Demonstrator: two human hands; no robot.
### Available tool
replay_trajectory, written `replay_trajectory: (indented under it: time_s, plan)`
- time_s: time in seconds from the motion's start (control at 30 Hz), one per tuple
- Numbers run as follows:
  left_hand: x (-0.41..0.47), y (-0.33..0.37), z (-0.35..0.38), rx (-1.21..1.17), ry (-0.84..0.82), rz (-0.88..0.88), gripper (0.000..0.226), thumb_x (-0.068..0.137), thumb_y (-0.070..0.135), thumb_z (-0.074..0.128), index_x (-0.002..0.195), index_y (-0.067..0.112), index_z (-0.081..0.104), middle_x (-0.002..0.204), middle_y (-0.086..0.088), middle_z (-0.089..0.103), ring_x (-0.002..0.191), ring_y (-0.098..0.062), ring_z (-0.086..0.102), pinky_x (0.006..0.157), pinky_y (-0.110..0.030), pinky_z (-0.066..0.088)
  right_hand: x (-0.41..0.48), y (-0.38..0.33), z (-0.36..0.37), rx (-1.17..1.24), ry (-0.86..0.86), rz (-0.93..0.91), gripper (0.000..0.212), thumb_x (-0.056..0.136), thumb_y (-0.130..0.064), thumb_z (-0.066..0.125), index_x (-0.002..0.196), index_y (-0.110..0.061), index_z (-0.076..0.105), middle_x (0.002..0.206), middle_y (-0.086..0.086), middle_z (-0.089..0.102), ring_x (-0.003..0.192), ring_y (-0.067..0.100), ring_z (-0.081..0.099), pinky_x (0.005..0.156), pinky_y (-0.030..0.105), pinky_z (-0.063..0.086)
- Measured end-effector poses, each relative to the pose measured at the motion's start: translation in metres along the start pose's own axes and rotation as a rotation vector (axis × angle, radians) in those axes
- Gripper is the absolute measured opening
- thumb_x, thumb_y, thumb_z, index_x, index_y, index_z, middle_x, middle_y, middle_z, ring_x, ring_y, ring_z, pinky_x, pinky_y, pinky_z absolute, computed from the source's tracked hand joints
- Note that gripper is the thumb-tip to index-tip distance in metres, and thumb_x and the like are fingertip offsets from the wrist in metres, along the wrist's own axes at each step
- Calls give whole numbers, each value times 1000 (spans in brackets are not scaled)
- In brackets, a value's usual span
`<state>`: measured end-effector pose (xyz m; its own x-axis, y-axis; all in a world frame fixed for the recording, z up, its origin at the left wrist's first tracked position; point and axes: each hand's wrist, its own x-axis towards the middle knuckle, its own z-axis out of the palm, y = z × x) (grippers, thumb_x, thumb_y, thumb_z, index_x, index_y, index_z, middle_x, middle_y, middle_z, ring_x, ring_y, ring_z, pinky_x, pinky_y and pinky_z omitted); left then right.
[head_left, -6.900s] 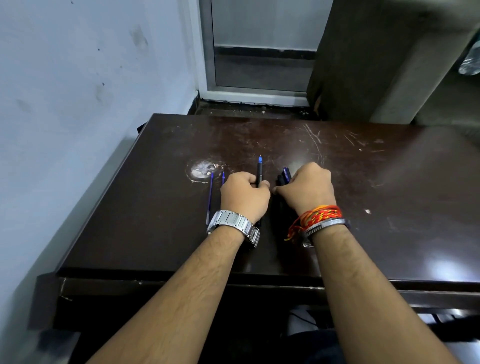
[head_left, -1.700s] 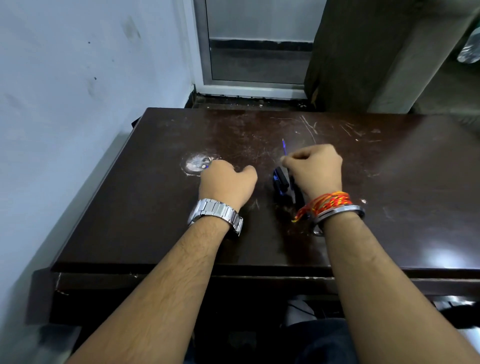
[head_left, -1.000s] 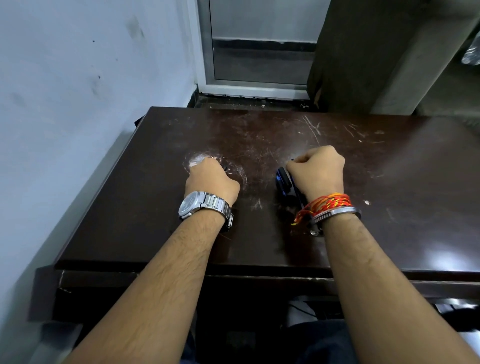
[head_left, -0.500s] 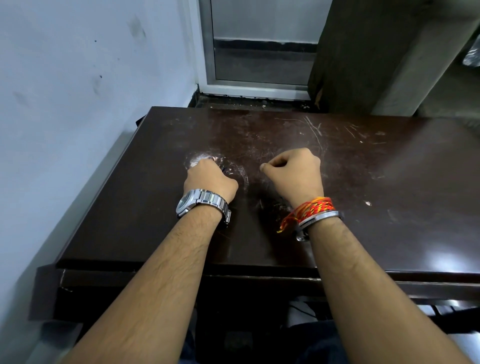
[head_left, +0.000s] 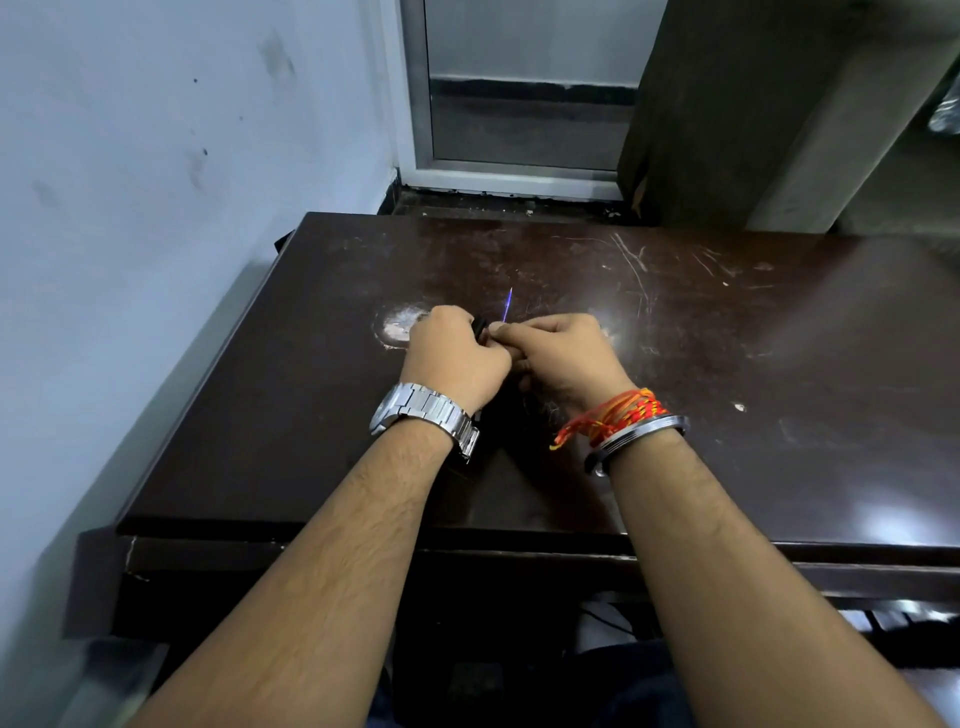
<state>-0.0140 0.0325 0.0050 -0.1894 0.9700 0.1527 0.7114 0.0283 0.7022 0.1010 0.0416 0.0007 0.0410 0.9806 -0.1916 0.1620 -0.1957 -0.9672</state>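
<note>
My two hands meet over the middle of the dark brown table (head_left: 753, 374). My left hand (head_left: 454, 358), with a steel watch on its wrist, has its fingers curled round a black pen barrel (head_left: 479, 328); only the barrel's end shows. My right hand (head_left: 566, 358), wearing red-orange threads and a steel bangle, pinches a thin blue refill (head_left: 508, 306) with thumb and forefinger. The refill's tip sticks up and away from me, right beside the barrel's end. The rest of both parts is hidden inside my fists.
A worn whitish patch (head_left: 396, 325) marks the tabletop just left of my left hand. The pale wall (head_left: 156, 208) runs along the table's left edge. Behind the table are a metal-framed door (head_left: 519, 104) and a dark cabinet (head_left: 727, 104).
My hands were apart with fists on the table; now they have come together. The blue refill has appeared above my right fingers, and the black barrel is in my left hand.
</note>
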Motion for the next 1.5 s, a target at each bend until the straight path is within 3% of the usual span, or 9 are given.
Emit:
replay_trajectory:
  time_s: [0.17, 0.23, 0.3, 0.47, 0.7, 1.03, 1.2, 1.37, 1.5]
  plan:
    - [-4, 3, -1, -165, -47, -13, 20, 73, 26, 61, 62, 10, 66, 53, -2, 63, 56, -17, 57, 42, -21, 38, 6, 4, -3, 55, 97, -33, 25, 83, -19, 74, 59, -14, 68, 52, 3, 62, 47, 16, 57, 54, 34, 53]
    - [-4, 6, 1, -296, -67, -98, 29, 72, 31, 54, 67, 6, 68, 66, -11, 69, 60, -25, 58, 51, -33, 45, 7, 1, -5, 57, 230, -101, 26, 84, -23, 71, 60, -15, 68, 53, 3, 64, 50, 16, 62, 63, 41, 58]
    - [-2, 8, 2, -435, -84, -203, 33, 70, 31, 48, 71, 4, 68, 73, -15, 69, 58, -31, 50, 53, -39, 40, 5, -4, -9, 144, 345, -196, 27, 88, -22, 67, 62, -16, 67, 52, 0, 65, 49, 13, 64, 62, 38, 60]
    - [-2, 4, 7, -501, -264, -232, 25, 85, 13, 48, 70, 17, 68, 67, 1, 66, 50, -16, 51, 41, -23, 35, -2, -18, -15, 349, 443, -340, 18, 96, -16, 62, 89, -1, 68, 63, 3, 65, 51, 7, 62, 57, 24, 58]
    - [-7, 10, 8, -528, -282, -223, 22, 69, 24, 50, 67, 16, 70, 63, 2, 65, 53, -16, 50, 49, -27, 32, -4, -19, -13, 323, 389, -336, 22, 96, -17, 62, 93, 4, 68, 65, 6, 65, 52, 10, 61, 59, 27, 57]
    - [-6, 10, 7, -558, -241, -203, 23, 73, 21, 49, 65, 17, 71, 55, 9, 64, 56, -12, 49, 55, -30, 32, -2, -19, -15, 325, 460, -378, 17, 95, -17, 63, 90, -2, 69, 67, 3, 67, 53, 5, 62, 56, 21, 55]
    - [-6, 10, 8, -549, -239, -186, 25, 65, 26, 51, 67, 13, 72, 60, 0, 63, 55, -20, 48, 57, -36, 35, -1, -14, -10, 157, 357, -348, 16, 92, -21, 67, 78, -12, 70, 61, 3, 67, 52, 11, 63, 58, 32, 58]
    - [-3, 7, 9, -545, -198, -178, 27, 66, 23, 46, 62, 21, 72, 59, 2, 67, 52, -17, 53, 50, -29, 35, -5, -15, -8, -59, 286, -277, 39, 75, -52, 72, 61, -15, 73, 57, 5, 70, 58, 25, 68, 66, 45, 60]
    - [1, 6, 8, -673, -139, -280, 23, 70, 22, 55, 57, 28, 73, 53, 7, 64, 49, -14, 49, 48, -28, 32, -5, -17, -18, -138, 360, -209, 45, 78, -53, 59, 57, -17, 73, 58, 1, 71, 62, 18, 69, 66, 36, 57]
